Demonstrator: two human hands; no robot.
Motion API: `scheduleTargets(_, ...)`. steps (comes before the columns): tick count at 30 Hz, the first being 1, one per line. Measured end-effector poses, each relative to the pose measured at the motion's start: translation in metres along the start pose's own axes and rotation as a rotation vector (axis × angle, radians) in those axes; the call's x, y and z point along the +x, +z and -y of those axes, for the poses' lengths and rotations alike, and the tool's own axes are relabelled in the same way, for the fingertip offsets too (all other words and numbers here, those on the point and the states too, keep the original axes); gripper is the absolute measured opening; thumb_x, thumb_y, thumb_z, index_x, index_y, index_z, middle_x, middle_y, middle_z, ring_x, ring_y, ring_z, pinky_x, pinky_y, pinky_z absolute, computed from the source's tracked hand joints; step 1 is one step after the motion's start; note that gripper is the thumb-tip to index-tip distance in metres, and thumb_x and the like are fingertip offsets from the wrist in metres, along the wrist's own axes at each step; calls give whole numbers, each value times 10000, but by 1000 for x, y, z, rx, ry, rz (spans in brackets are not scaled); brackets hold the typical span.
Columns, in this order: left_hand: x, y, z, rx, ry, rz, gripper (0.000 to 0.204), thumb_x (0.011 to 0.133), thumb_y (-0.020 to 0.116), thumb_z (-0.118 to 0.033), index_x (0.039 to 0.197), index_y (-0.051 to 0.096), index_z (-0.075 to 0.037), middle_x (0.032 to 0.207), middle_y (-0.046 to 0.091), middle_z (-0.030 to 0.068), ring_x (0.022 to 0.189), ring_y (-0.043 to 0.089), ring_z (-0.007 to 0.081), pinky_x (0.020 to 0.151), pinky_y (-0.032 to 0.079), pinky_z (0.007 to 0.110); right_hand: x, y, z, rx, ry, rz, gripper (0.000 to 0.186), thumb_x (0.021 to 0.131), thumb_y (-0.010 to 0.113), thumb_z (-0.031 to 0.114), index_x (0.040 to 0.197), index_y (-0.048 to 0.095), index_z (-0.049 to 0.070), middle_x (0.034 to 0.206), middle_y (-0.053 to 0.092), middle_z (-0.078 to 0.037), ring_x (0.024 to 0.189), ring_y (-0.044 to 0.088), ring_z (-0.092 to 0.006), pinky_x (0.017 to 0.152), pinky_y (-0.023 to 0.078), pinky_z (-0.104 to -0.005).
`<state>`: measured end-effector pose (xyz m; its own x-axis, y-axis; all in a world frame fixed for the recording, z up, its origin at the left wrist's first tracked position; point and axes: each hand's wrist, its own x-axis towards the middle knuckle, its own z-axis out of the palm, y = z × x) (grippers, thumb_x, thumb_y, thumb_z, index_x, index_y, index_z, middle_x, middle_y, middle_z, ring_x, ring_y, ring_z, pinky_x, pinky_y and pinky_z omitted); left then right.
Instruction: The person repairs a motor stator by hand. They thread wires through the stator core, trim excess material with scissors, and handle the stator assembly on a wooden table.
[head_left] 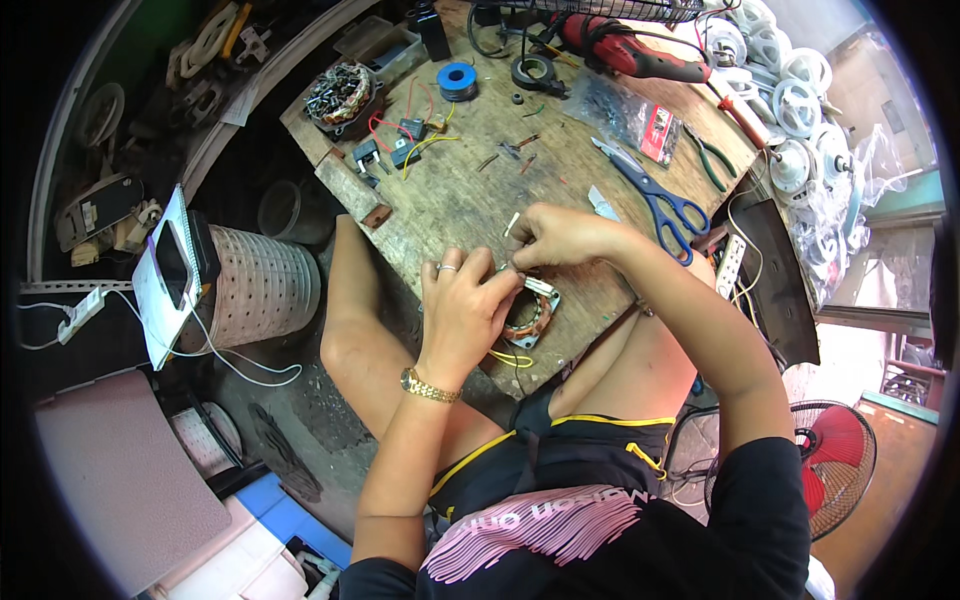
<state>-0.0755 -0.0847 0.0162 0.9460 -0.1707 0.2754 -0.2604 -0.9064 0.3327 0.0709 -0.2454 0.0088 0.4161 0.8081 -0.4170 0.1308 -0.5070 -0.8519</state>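
Note:
A ring-shaped motor stator [531, 331] with copper windings lies at the near edge of the wooden bench, between my legs. My left hand [462, 298] is closed at its upper left rim, the fingers bent inward and partly hiding it. Just above the ring, my right hand [562, 238] pinches at a spot close to the left fingertips. A thin white tube [512, 223] sticks up from the right fingers. Another white sleeve [541, 287] lies across the top of the stator. Yellow wire [512, 359] trails out below it. What lies between the fingertips is hidden.
Blue-handled scissors [655, 190], pliers [712, 158] and a red power tool [630, 50] lie right and far. Farther left are a wire spool [457, 82], capacitors [406, 150] and a larger wound stator [343, 97]. A perforated bin [265, 280] stands left; a fan [835, 455] right.

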Motion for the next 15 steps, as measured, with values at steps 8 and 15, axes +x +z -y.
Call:
scheduleTargets(8, -1, 9, 3, -248, -138, -20, 132, 781, 808, -198, 863, 714, -156, 927, 583, 8, 953, 547, 282, 795, 390, 434, -14, 17, -22, 158, -11, -171, 253, 853, 761, 187, 956, 730, -42, 804, 707, -74, 774, 623, -128, 725, 509, -329)
scheduleTargets(15, 7, 5, 4, -432, -220, -33, 144, 768, 813, -148, 821, 694, -87, 939, 624, 50, 959, 594, 305, 841, 423, 430, -31, 21, -17, 238, 82, -233, 250, 866, 793, 157, 1012, 746, -40, 825, 729, -84, 765, 630, -133, 732, 516, -325)
